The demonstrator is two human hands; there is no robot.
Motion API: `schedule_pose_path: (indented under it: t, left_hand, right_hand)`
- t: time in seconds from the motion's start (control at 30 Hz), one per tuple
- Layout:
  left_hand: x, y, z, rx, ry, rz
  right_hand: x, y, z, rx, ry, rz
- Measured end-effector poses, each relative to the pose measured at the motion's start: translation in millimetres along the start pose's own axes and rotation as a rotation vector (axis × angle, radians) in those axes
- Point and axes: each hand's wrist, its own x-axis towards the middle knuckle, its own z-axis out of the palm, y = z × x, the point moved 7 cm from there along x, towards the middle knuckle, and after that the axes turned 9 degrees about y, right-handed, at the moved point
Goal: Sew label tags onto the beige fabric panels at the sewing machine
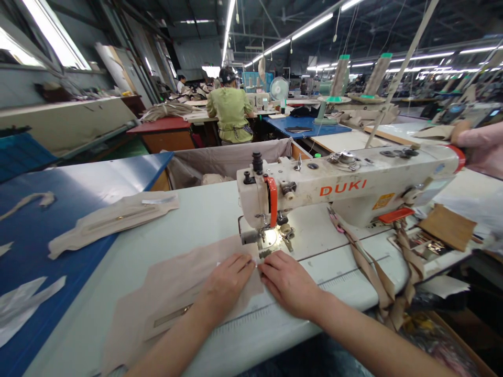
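Note:
A beige fabric panel [168, 277] lies on the pale sewing table, with a zipper [168, 318] set into a slot near its front. My left hand [230, 283] rests on the panel, its fingers closed on the right edge close to the presser foot. Opposite it, my right hand [288, 283] has its fingers bent and pressed together at the same edge. The fingertips of both hands almost meet just in front of the lit needle area of the sewing machine [298, 188]. What lies under the fingertips is mostly hidden.
Another zippered fabric piece [118, 217] lies across the table's left edge and a blue table [78, 193]. Fabric strips [369, 267] and pink-handled scissors [335, 220] lie right. A co-worker's arm [481, 144] reaches in at far right; a person in green [230, 112] sits ahead.

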Motion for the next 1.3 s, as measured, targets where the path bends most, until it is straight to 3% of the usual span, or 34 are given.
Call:
schedule_pose_path:
  t: [0.4, 0.53, 0.83, 1.1, 1.3]
  left_hand:
    - [-1, 0, 4.4, -0.015, -0.034, 0.016]
    - [-1, 6, -1.8, 0.029, -0.023, 0.035]
    - [-4, 3, -10.5, -0.082, -0.027, -0.074]
    - [6, -6, 5.0, -0.106, -0.096, -0.163]
    - [10, -13, 17.0, -0.131, -0.08, -0.163]
  right_hand:
    - [-1, 2, 5, -0.013, -0.014, 0.005]
    - [0, 2, 6, -0.036, -0.036, -0.013]
    - [5, 2, 3, -0.077, -0.077, -0.054]
    - [19, 18, 2, -0.121, -0.087, -0.116]
    - [28, 31, 2, -0.138, -0.079, -0.103]
